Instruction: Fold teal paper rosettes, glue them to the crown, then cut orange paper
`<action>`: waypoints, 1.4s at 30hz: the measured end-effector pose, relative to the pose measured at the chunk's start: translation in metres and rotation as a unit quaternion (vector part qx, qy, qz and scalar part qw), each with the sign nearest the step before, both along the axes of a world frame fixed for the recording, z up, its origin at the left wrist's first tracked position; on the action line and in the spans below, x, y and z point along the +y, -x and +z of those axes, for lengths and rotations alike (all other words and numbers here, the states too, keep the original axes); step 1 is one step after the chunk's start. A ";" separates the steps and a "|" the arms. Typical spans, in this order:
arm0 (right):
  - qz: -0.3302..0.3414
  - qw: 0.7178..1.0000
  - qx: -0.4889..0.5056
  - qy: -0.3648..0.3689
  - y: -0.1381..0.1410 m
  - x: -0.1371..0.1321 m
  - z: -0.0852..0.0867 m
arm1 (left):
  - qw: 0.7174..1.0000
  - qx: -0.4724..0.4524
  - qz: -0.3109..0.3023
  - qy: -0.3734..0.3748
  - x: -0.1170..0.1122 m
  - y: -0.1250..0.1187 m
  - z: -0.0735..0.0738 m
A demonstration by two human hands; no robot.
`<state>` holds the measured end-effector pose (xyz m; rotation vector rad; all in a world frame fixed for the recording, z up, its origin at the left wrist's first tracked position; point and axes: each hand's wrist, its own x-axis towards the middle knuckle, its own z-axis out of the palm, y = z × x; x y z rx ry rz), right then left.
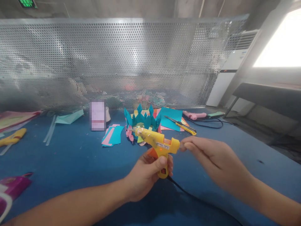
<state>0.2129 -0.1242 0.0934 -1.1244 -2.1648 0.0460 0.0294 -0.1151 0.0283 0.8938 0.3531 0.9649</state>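
Note:
My left hand (145, 177) is wrapped round the handle of a yellow glue gun (157, 142), nozzle pointing left and away, a red light glowing on its body. Its black cord (185, 191) trails off toward me. My right hand (209, 157) is closed in a pinch at the rear end of the gun, touching it; whatever sits between the fingertips is too small to make out. Just beyond the nozzle stands a teal paper crown (141, 121) with pointed tips.
On the blue table (70, 157) lie teal and pink paper pieces (113, 135), a yellow utility knife (182, 125), a pink tool with a cable (194, 115), glue sticks (50, 133), another yellow tool (13, 138) and a purple object (11, 186). A perforated metal screen (117, 62) closes the back.

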 end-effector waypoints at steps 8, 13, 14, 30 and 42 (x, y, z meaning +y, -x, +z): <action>-0.014 0.995 0.045 0.087 0.006 0.000 0.003 | 1.000 -0.004 -0.006 0.006 0.000 0.001 -0.002; 0.006 0.991 0.070 0.112 0.005 0.000 0.005 | 1.000 -0.029 0.000 -0.010 0.002 -0.001 0.002; 0.006 0.991 0.070 0.114 0.004 0.001 0.004 | 0.999 -0.035 0.001 -0.013 0.002 -0.001 0.002; -0.003 0.974 -0.088 -0.211 -0.011 0.004 -0.003 | 0.999 -0.013 0.031 -0.018 0.005 -0.002 0.003; 0.012 0.985 -0.076 -0.152 -0.009 0.004 -0.002 | 0.999 -0.029 0.023 -0.029 0.005 -0.005 -0.001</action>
